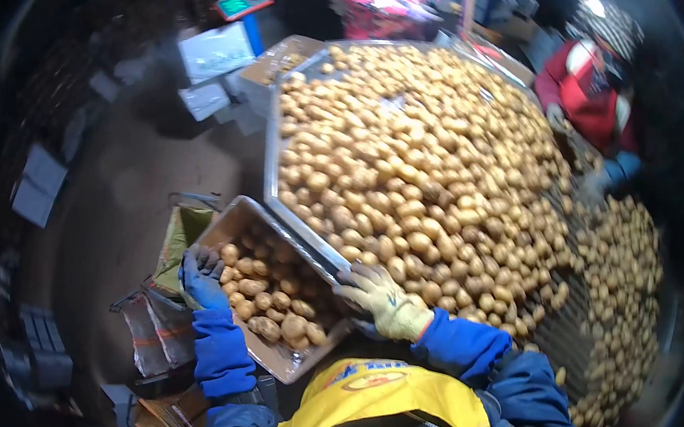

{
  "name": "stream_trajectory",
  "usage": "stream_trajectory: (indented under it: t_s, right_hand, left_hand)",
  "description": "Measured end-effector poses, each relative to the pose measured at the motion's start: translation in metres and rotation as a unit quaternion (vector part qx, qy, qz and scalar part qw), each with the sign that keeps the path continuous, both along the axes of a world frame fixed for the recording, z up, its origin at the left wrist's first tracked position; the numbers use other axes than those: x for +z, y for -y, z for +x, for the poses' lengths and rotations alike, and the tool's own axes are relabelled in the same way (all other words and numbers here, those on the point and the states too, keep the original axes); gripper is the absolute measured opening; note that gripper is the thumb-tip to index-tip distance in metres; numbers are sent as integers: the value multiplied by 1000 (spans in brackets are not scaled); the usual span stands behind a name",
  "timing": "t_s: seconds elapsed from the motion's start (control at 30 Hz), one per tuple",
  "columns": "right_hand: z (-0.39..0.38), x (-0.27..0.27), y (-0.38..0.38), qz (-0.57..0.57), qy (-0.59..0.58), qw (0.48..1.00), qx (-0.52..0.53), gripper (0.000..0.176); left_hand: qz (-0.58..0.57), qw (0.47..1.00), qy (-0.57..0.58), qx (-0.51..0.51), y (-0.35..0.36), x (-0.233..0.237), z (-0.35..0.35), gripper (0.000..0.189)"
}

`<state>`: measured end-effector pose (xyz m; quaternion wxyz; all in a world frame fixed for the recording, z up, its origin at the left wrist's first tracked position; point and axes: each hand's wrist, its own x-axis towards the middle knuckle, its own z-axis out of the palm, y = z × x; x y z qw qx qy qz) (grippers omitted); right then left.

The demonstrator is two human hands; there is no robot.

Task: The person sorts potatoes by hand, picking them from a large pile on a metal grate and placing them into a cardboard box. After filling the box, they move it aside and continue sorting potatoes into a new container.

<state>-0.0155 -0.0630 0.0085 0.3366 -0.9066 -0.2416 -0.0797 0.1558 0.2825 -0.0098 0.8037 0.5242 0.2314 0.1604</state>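
The gloved left hand [203, 279] is gripping the left wall of a cardboard box [287, 362]. Loose potatoes [261, 288] are lying inside the box, which is sitting beside the metal-rimmed tabletop [271, 157]. The gloved right hand [379, 298] is resting at the box's right side; I cannot tell whether it is gripping. A potato heap [409, 187] is covering the tabletop; a co-worker [584, 100] is working far right.

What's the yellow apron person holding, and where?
The left hand holds the potato box by its rim; whether the right hand holds it too, I can't tell.
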Motion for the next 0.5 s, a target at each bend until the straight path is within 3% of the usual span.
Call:
stream_trajectory:
  t_s: [0.03,0.07,0.1,0.13,0.2,0.27,0.33,0.4,0.5]
  right_hand:
    - [-9,0,7,-6,12,1000,-22,74]
    - [-18,12,18,-35,0,999,-23,71]
    - [-32,22,31,-49,4,997,-60,69]
    - [-47,27,43,-63,9,993,-95,67]
    - [-78,30,66,-35,42,978,-203,48]
    - [-115,32,100,-55,48,955,-288,41]
    - [-154,41,131,-65,25,923,-380,40]
    - [-199,24,164,-109,41,874,-472,47]
    - [-263,0,215,-133,41,787,-601,49]
  left_hand:
    - [-52,979,62,-189,14,-7,-3,22]
    - [-109,915,122,-368,39,4,-9,21]
    - [-77,945,56,-313,81,5,-23,30]
    - [-92,922,93,-365,111,7,-39,33]
    - [212,880,181,-384,159,2,-69,37]
    - [164,864,94,-466,212,13,-103,32]
    - [266,795,161,-521,264,16,-136,22]
    - [332,672,385,-538,312,24,-163,21]
    - [377,419,475,-676,362,45,-192,47]
